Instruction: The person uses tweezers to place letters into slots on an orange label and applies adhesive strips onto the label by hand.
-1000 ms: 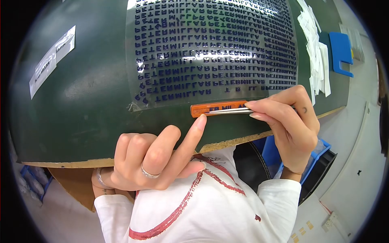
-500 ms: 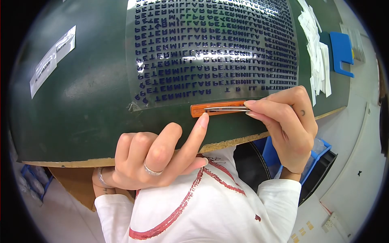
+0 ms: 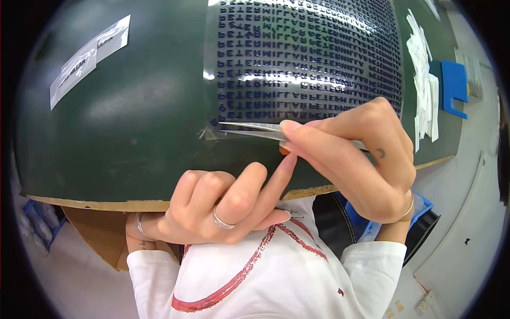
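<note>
My right hand (image 3: 366, 159) is closed around a pair of metal tweezers (image 3: 254, 127), whose points are spread apart over the near left corner of a clear sheet (image 3: 211, 90). Rows of raised dark blue letters (image 3: 268, 80) cover that sheet, reading mirrored or upside down. Below the tweezers, an orange strip (image 3: 285, 151) shows only its end; my right hand hides the rest. My left hand (image 3: 226, 204) holds nothing, its index finger stretched out to the strip's near edge and its other fingers curled. Whether that fingertip presses the strip, I cannot tell.
Two small clear packets (image 3: 87, 61) with printed labels lie at the left of the green table (image 3: 133, 143). White paper strips (image 3: 423, 80) are heaped on the right, beside a blue plastic piece (image 3: 453, 87). A blue bin (image 3: 422, 210) stands below the table's right edge.
The tweezers have moved left from above the orange strip to the sheet's corner, and their points have spread. My right hand now covers most of the strip. The view has shifted slightly.
</note>
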The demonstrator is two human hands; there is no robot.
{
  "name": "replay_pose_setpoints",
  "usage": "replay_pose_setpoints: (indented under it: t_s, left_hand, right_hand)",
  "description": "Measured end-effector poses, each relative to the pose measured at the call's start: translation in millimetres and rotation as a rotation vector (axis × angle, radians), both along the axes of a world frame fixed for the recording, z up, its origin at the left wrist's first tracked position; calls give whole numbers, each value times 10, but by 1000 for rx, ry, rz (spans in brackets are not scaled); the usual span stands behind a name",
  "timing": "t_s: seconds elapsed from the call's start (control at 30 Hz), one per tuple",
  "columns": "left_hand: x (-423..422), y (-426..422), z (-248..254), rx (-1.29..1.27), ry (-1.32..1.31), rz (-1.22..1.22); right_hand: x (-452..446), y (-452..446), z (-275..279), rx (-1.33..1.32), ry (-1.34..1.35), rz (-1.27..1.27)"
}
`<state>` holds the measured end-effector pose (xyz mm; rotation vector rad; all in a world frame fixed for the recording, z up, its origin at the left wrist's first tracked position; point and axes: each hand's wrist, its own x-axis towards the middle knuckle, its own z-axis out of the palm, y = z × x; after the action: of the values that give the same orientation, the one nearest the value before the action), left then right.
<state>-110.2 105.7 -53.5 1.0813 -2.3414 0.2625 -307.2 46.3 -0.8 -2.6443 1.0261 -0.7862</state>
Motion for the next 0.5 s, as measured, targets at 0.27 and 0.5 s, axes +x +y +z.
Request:
replay_pose_setpoints:
  t_s: [0.27, 0.5]
  left_hand:
    - [80, 9, 16, 16, 13, -92]
    - [56, -45, 1, 36, 138, -4]
  right_hand:
    - [97, -19, 83, 10, 127, 16]
    - [83, -43, 68, 86, -31, -68]
